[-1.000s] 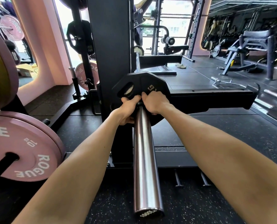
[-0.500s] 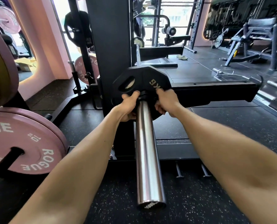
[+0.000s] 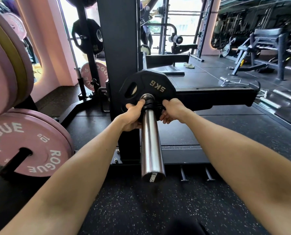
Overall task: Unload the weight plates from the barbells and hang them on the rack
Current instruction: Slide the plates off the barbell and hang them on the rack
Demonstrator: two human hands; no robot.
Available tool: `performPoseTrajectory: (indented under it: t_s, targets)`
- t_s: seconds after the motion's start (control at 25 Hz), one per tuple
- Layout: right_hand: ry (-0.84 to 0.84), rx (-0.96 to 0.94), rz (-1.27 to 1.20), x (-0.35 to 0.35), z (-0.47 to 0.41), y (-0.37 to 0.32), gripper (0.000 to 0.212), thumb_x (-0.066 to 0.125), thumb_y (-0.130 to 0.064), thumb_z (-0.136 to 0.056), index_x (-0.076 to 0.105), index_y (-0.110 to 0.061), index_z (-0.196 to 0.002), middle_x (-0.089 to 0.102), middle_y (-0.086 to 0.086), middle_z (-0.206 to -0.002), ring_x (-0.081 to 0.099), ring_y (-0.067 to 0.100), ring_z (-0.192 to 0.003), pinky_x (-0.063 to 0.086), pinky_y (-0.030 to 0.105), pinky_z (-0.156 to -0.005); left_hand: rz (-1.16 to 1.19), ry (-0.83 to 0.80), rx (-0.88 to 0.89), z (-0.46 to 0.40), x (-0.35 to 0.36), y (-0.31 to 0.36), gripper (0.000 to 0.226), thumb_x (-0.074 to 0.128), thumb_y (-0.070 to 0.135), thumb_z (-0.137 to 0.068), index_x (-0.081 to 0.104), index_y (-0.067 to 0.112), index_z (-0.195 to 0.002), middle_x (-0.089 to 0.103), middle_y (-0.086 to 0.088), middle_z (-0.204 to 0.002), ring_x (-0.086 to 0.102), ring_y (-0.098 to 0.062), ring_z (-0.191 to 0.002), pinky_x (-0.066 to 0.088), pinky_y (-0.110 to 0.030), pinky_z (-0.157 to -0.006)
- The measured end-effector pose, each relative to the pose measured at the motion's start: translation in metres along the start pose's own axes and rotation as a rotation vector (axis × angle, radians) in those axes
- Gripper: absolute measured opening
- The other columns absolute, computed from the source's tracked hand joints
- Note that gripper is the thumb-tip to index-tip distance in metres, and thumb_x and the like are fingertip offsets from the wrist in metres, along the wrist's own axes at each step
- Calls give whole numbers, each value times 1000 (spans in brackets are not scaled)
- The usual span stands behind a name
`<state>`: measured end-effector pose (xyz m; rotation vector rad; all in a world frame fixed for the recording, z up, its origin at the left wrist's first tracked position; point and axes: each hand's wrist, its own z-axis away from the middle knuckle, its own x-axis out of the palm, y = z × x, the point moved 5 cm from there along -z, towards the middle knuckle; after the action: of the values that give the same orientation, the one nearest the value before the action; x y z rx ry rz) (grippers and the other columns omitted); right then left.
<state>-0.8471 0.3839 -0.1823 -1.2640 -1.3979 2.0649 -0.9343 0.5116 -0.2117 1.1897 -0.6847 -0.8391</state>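
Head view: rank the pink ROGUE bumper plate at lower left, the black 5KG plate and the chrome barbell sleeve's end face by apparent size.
1. Pink ROGUE bumper plate, though nearer the camera.
2. Black 5KG plate.
3. Chrome barbell sleeve's end face, clearly smallest despite being close.

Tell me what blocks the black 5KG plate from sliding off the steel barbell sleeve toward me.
A black collar sits on the steel barbell sleeve just in front of the black 5KG plate. The left hand and right hand grip around it. Past it, the sleeve looks bare.

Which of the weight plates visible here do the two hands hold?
The black 5KG plate on the barbell sleeve; the pink ROGUE plates hang untouched at the left.
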Motion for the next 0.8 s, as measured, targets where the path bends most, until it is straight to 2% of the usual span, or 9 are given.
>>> performPoseTrajectory:
  t_s: [0.12, 0.2, 0.28, 0.32, 0.4, 0.48, 0.56, 0.72, 0.8]
  targets:
    - [-6, -9, 21, 2, 36, 1, 48, 29, -17, -98, 57, 6, -67, 65, 22, -65, 58, 28, -46, 46, 26, -45, 4, -20, 1, 34, 2, -11, 51, 47, 50, -96, 21, 16, -125, 59, -8, -92, 65, -19, -64, 55, -34, -56]
    - [-9, -14, 27, 4, 65, 4, 46, 29, -16, -98, 55, 6, -67, 65, 22, -64, 58, 28, -46, 45, 25, -43, 4, -59, 1, 60, 4, -19, 51, 47, 49, -96, 19, 17, -123, 63, -11, -94, 68, -23, -73, 59, -42, -70]
    - [-8, -20, 31, 6, 95, 6, 44, 29, -15, -97, 54, 6, -68, 65, 21, -62, 57, 27, -44, 44, 23, -41, 13, -107, 5, 84, 5, -27, 52, 48, 49, -95, 16, 20, -123, 66, -17, -103, 70, -30, -87, 56, -52, -88]
    - [-6, -24, 32, 7, 110, 7, 43, 29, -14, -97, 54, 6, -68, 64, 21, -61, 57, 27, -43, 44, 23, -40, 23, -131, 8, 98, 5, -30, 54, 49, 50, -94, 16, 19, -124, 67, -20, -109, 70, -32, -93, 54, -55, -91]
    - [2, -33, 26, 9, 135, 10, 43, 29, -14, -96, 53, 6, -67, 64, 20, -59, 56, 25, -40, 44, 22, -39, 27, -161, 12, 121, 7, -37, 62, 51, 53, -90, 20, 16, -129, 65, -23, -118, 70, -34, -99, 54, -55, -90]
    - [5, -42, 18, 10, 160, 13, 43, 29, -13, -95, 53, 6, -65, 63, 19, -56, 55, 25, -38, 44, 22, -39, 24, -170, 15, 143, 7, -45, 66, 51, 55, -89, 24, 14, -132, 65, -22, -118, 72, -31, -91, 58, -49, -80]
    - [7, -46, 6, 12, 182, 16, 41, 29, -13, -94, 53, 6, -66, 63, 19, -56, 55, 25, -38, 44, 23, -40, 28, -193, 28, 163, 9, -50, 60, 48, 53, -93, 26, 13, -132, 61, -24, -120, 72, -29, -81, 59, -46, -70]
    - [9, -51, 3, 15, 215, 22, 38, 30, -14, -93, 54, 4, -69, 63, 17, -53, 56, 25, -39, 44, 23, -40, 40, -257, 24, 198, 11, -57, 64, 49, 52, -93, 27, 11, -137, 50, -26, -135, 73, -34, -81, 59, -47, -66]
    - [9, -56, 7, 16, 228, 25, 38, 31, -14, -92, 55, 4, -69, 63, 17, -52, 56, 25, -39, 45, 23, -41, 17, -272, 19, 213, 11, -63, 69, 49, 52, -91, 28, 6, -139, 51, -28, -133, 73, -37, -81, 59, -46, -65]
